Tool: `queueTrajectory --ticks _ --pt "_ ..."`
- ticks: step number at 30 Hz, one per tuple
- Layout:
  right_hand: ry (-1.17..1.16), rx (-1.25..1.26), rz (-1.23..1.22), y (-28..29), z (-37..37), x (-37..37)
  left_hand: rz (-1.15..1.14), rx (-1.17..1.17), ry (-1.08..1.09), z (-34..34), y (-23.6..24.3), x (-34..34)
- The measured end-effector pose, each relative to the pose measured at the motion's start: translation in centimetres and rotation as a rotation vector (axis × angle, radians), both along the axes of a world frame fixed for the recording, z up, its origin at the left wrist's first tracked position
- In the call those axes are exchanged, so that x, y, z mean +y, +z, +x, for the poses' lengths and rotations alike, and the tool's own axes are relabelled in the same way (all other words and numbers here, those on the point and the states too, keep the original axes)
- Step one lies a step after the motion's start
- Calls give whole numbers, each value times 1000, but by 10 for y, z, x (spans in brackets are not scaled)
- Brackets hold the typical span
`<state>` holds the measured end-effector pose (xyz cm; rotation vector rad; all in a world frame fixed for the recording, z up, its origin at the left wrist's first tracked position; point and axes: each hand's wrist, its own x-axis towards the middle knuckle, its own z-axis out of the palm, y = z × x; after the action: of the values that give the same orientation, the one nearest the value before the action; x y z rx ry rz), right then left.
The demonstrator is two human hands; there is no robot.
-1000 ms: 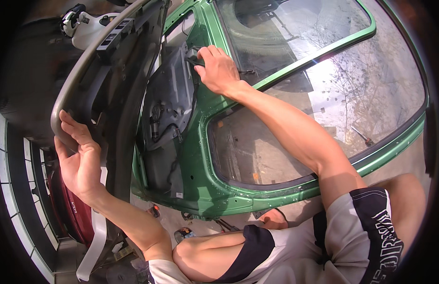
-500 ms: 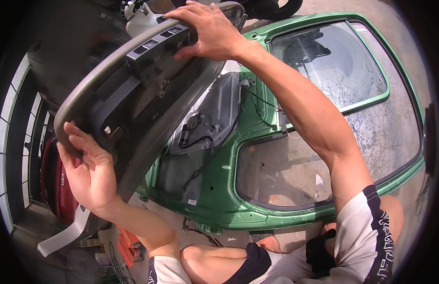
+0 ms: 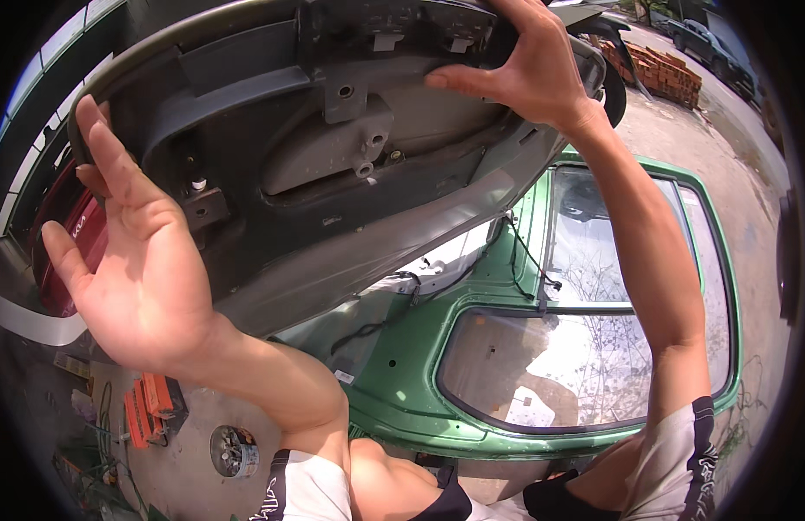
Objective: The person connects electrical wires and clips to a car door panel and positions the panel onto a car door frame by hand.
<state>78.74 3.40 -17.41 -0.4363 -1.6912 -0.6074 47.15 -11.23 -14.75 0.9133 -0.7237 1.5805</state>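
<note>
A dark grey car door trim panel (image 3: 237, 104) is raised at a slant, its inner side with brackets and screw bosses facing me. My right hand (image 3: 533, 69) is closed round its upper right edge, the thumb on the inner side and the fingers partly cut off by the picture's top. By the panel's left end is my left hand (image 3: 142, 269), open, palm toward me with fingers spread. It overlaps the panel's rim; whether it bears weight I cannot tell. Below lies a green car door (image 3: 411, 373) with window glass, its inner face up, and a dark cable (image 3: 528, 269) on it.
On the floor at the lower left are orange boxes (image 3: 150, 408) and a round tin (image 3: 234, 450) of small parts. A red car (image 3: 85, 234) stands behind my left hand. Stacked bricks (image 3: 659, 74) and a parked vehicle (image 3: 715, 48) are at the far right.
The panel has come up and tilted, showing more of its inner side and hiding its switch block. Both hands have risen relative to the door; my right hand is still on the panel. The view has shifted.
</note>
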Motion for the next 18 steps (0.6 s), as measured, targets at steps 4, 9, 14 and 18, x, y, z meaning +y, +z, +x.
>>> queueTrajectory --ticks 4,9,14,18 --pt "-112 -35 -8 -1 -14 -24 75 117 22 -15 -7 21" --pt "-116 -1 -4 -14 -21 -8 217 195 227 -21 -15 56" --pt "-137 17 -78 -13 -23 2 345 262 182 -10 -25 88" --pt "-244 -12 -78 -6 -42 -13 166 528 966 19 -68 93"
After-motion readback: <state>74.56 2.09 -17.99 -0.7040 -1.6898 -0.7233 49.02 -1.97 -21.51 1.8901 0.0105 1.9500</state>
